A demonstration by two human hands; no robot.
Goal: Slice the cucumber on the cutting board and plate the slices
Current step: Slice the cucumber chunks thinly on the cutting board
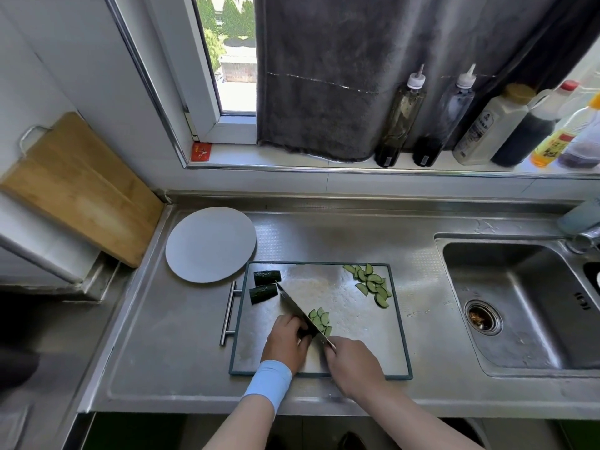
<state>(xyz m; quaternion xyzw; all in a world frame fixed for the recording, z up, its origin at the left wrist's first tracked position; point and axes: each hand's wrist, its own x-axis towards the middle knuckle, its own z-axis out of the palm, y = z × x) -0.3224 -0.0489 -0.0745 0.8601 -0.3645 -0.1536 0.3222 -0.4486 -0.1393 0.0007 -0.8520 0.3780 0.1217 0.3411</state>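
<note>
A steel cutting board (354, 345) with a dark green rim lies on the steel counter. My right hand (352, 363) grips the handle of a cleaver (297, 308) whose blade runs diagonally across the board. My left hand (285, 341) holds a dark cucumber piece (306, 332) against the blade's left side. Fresh half-moon slices (319, 318) lean on the blade's right side. A pile of slices (371, 284) lies at the board's far right corner. Two uncut cucumber chunks (267, 277) (263, 293) sit at the far left. A round white plate (211, 243) stands bare beyond the board's left corner.
A sink (519, 306) with a drain lies to the right, its faucet (584, 235) at the far right. Several sauce bottles (399, 121) line the windowsill. A wooden board (78, 190) leans against the left wall. A grey towel (324, 76) hangs over the window.
</note>
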